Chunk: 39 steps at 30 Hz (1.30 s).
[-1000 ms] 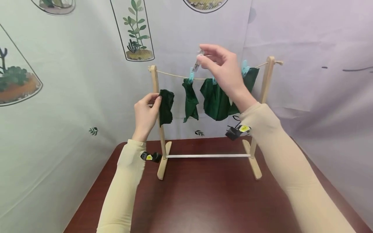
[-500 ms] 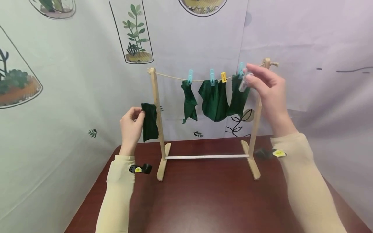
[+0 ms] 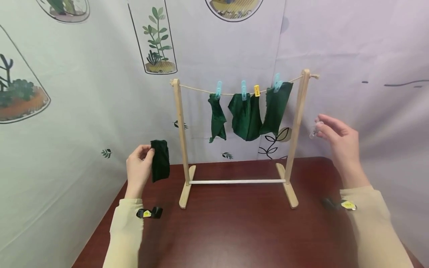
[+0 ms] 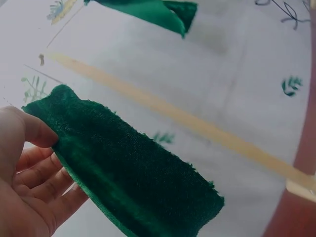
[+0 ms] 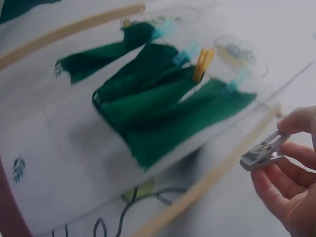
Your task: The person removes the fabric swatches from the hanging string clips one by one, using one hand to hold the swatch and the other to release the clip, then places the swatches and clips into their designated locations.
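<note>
While your left hand (image 3: 139,165) pinches a green cloth (image 3: 160,162) by its edge, left of the wooden rack (image 3: 181,130), your right hand (image 3: 343,145) (out past the right post (image 3: 297,128)) pinches a pale clothespin (image 5: 261,152).

**Pale backdrop (image 3: 100,74) before me, red-brown table (image 3: 231,230) below**

Left of top centre I see a leafy plant print (image 3: 156,41) in a drawn glass. A cactus print (image 3: 21,91) meets the left edge. Rounded prints (image 3: 234,10) are cut off at top centre and upper left. I spot leaf sprigs (image 3: 106,153) lower left and mid-frame, and a line-drawn plant (image 3: 275,138) right of centre.
</note>
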Each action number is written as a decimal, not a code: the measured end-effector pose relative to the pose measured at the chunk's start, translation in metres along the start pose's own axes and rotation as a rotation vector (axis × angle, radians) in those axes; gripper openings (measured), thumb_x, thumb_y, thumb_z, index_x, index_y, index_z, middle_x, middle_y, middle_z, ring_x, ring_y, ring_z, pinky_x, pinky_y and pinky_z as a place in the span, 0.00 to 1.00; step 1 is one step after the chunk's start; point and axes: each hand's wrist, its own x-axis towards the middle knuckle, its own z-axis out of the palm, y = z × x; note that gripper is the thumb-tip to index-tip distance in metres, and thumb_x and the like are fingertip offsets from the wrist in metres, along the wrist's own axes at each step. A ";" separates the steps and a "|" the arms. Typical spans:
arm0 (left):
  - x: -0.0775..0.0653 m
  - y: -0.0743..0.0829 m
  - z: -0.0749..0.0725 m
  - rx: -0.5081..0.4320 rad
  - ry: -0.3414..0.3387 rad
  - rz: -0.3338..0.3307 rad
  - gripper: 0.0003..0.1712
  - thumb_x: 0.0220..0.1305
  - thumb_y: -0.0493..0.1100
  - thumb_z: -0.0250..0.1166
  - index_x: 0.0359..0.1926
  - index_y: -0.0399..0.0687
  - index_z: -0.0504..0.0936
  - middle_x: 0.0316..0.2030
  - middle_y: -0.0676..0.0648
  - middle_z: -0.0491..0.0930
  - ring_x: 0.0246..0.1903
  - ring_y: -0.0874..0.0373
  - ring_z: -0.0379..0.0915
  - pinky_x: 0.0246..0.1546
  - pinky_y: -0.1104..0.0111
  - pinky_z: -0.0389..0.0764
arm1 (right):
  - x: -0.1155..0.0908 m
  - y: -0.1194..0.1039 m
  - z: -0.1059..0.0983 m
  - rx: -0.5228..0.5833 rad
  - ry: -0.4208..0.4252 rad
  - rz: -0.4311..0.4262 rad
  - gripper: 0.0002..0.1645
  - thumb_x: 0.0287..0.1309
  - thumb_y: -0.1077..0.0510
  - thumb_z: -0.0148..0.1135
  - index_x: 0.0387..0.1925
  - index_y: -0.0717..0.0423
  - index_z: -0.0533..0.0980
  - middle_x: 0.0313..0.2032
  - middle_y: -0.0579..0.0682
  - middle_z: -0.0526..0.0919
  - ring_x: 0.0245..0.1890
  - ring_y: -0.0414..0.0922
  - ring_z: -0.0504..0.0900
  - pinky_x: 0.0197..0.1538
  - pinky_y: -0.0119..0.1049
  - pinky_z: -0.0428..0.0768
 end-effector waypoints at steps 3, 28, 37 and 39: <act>-0.009 -0.011 -0.005 0.034 -0.008 -0.029 0.15 0.74 0.47 0.59 0.47 0.41 0.84 0.41 0.42 0.85 0.35 0.70 0.74 0.38 0.71 0.71 | -0.007 0.009 -0.014 0.009 0.002 0.049 0.18 0.60 0.67 0.69 0.53 0.62 0.83 0.42 0.45 0.88 0.44 0.39 0.85 0.42 0.25 0.82; -0.045 -0.108 0.001 0.178 -0.304 -0.219 0.18 0.78 0.46 0.54 0.54 0.35 0.78 0.45 0.34 0.82 0.40 0.44 0.77 0.39 0.58 0.74 | -0.078 0.119 -0.128 -0.817 -0.080 0.386 0.39 0.68 0.39 0.61 0.64 0.67 0.73 0.36 0.29 0.83 0.28 0.30 0.83 0.35 0.21 0.73; -0.051 -0.131 0.016 0.170 -0.387 -0.282 0.16 0.76 0.42 0.55 0.54 0.32 0.78 0.44 0.34 0.81 0.40 0.43 0.77 0.39 0.57 0.75 | -0.084 0.139 -0.138 -0.972 -0.144 0.481 0.40 0.71 0.38 0.54 0.66 0.67 0.70 0.44 0.65 0.86 0.40 0.51 0.87 0.49 0.50 0.73; -0.053 -0.135 0.018 0.163 -0.413 -0.304 0.17 0.76 0.41 0.54 0.55 0.32 0.77 0.45 0.33 0.81 0.41 0.43 0.76 0.40 0.57 0.75 | -0.084 0.142 -0.139 -1.006 -0.179 0.480 0.39 0.72 0.39 0.53 0.66 0.68 0.70 0.51 0.69 0.82 0.51 0.64 0.81 0.52 0.59 0.73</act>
